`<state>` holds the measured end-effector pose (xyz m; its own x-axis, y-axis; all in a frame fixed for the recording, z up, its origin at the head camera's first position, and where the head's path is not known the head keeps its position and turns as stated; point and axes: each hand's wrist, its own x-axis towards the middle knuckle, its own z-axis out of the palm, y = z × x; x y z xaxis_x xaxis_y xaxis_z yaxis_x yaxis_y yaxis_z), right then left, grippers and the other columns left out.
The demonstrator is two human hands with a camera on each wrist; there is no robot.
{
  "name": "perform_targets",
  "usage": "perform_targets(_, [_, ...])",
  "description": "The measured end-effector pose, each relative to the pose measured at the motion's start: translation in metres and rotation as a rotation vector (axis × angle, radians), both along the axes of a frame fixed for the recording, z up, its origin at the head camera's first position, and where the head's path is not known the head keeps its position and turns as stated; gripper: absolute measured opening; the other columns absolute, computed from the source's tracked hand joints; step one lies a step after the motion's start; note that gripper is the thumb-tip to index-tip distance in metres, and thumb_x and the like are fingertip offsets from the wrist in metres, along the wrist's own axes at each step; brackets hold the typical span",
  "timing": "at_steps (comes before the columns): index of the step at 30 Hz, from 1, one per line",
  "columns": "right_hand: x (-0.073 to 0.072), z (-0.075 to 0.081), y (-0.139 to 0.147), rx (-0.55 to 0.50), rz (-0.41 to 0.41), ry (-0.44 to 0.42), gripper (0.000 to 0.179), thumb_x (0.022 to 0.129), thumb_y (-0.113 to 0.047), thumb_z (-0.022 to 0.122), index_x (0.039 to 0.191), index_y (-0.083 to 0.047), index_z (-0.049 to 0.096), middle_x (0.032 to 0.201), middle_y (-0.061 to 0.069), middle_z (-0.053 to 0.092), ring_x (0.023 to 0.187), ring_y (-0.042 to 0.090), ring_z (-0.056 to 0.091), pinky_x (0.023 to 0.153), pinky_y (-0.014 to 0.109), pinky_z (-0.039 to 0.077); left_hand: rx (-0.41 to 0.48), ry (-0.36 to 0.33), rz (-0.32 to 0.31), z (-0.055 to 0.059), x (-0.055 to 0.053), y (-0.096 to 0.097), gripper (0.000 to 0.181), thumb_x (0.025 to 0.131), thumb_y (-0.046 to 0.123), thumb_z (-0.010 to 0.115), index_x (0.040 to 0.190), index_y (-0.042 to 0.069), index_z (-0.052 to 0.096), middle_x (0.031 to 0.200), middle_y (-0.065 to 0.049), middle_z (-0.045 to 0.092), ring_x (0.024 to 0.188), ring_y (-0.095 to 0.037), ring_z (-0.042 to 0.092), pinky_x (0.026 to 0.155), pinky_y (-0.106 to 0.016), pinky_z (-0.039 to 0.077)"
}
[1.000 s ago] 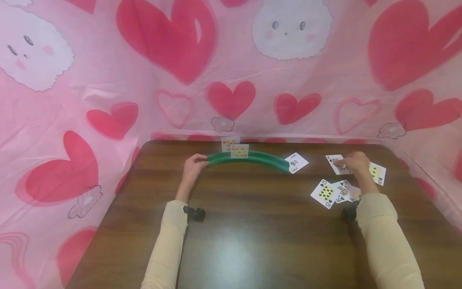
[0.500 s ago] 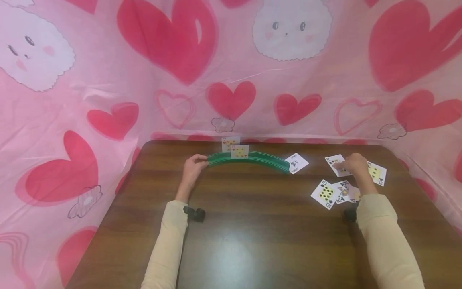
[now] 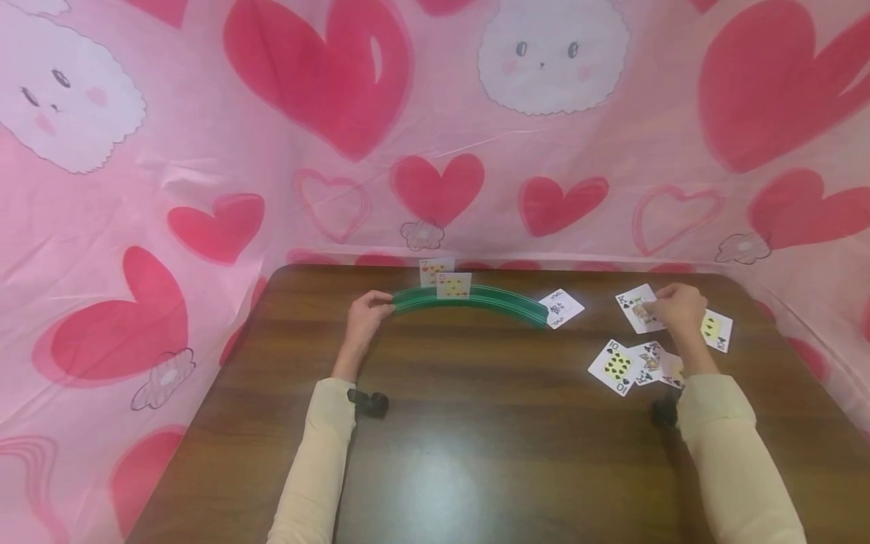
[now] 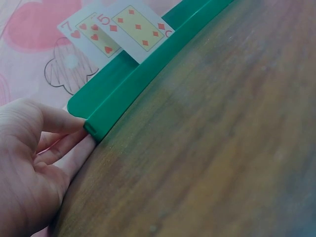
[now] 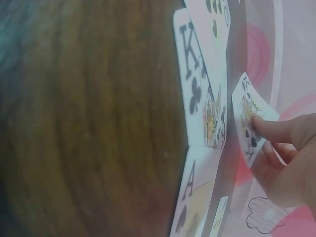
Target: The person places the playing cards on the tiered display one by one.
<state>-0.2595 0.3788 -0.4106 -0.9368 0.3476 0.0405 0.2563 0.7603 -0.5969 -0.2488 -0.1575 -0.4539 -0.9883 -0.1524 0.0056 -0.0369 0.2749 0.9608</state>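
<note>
A curved green card holder [image 3: 489,297] stands on the far side of the table. My left hand [image 3: 365,323] pinches its left end, thumb and fingers on either side of the tip [image 4: 91,126]. A five of diamonds [image 4: 138,30] and a seven of hearts [image 4: 88,33] stand upright in its slots. Between thumb and fingers, my right hand [image 3: 682,311] holds a king of spades [image 5: 245,118], tilted up with its face showing. Below that hand lie a ten of spades [image 3: 615,367], a king of clubs [image 5: 195,94] and an ace of spades [image 5: 195,197], overlapping.
A joker [image 3: 564,309] lies at the holder's right end. Another ten [image 3: 718,331] rests right of my right hand, partly hidden behind it. Pink heart-printed cloth [image 3: 435,98] rises behind the table's far edge and along both sides.
The king of spades, at first flatter under my right fingers, has tilted up in their grip. My right hand has shifted slightly right. My left hand keeps its hold on the card holder.
</note>
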Motion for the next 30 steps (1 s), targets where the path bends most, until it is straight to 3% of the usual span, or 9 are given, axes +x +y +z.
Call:
perform_targets(5, [-0.001, 0.002, 0.0, -0.023, -0.028, 0.043, 0.043, 0.077, -0.019, 0.065, 0.105, 0.012, 0.054, 0.105, 0.03, 0.052, 0.106, 0.046, 0.032, 0.093, 0.055, 0.017, 0.011, 0.004, 0.0, 0.001, 0.0, -0.001, 0.014, 0.08, 0.017, 0.062, 0.094, 0.012, 0.064, 0.097, -0.005, 0.059, 0.085, -0.023, 0.053, 0.076, -0.036, 0.043])
perform_targets(13, [0.0, -0.001, 0.003, -0.159, -0.073, 0.03, 0.049, 0.08, -0.021, 0.062, 0.118, 0.007, 0.047, 0.114, 0.026, 0.048, 0.112, 0.041, 0.032, 0.093, 0.051, 0.024, 0.009, 0.005, 0.001, 0.0, 0.0, -0.001, 0.015, 0.081, 0.017, 0.062, 0.095, 0.012, 0.064, 0.098, -0.005, 0.059, 0.086, -0.023, 0.053, 0.077, -0.037, 0.044])
perform_targets(19, [0.001, -0.007, 0.004, -0.313, -0.116, 0.027, 0.051, 0.081, -0.019, 0.061, 0.126, -0.002, 0.044, 0.117, 0.016, 0.046, 0.094, 0.023, 0.044, 0.07, 0.027, 0.042, 0.013, 0.002, -0.003, 0.001, 0.001, 0.0, 0.015, 0.08, 0.016, 0.062, 0.095, 0.012, 0.064, 0.099, -0.005, 0.059, 0.086, -0.023, 0.053, 0.077, -0.036, 0.043])
perform_targets(24, [0.006, -0.002, -0.001, -0.499, -0.168, 0.049, 0.042, 0.08, -0.023, 0.064, 0.115, -0.007, 0.048, 0.097, 0.0, 0.044, 0.078, 0.012, 0.044, 0.061, 0.021, 0.043, 0.016, 0.009, 0.011, 0.002, 0.0, 0.001, 0.015, 0.079, 0.015, 0.063, 0.093, 0.011, 0.064, 0.097, -0.005, 0.06, 0.084, -0.022, 0.054, 0.075, -0.035, 0.044])
perform_targets(30, [0.01, 0.009, -0.011, -0.715, -0.221, 0.142, 0.027, 0.076, -0.017, 0.069, 0.097, -0.011, 0.053, 0.09, -0.002, 0.044, 0.074, 0.01, 0.046, 0.053, 0.016, 0.043, 0.032, 0.027, 0.013, 0.0, -0.001, 0.001, 0.015, 0.078, 0.014, 0.064, 0.093, 0.01, 0.065, 0.096, -0.006, 0.061, 0.082, -0.021, 0.055, 0.073, -0.033, 0.045])
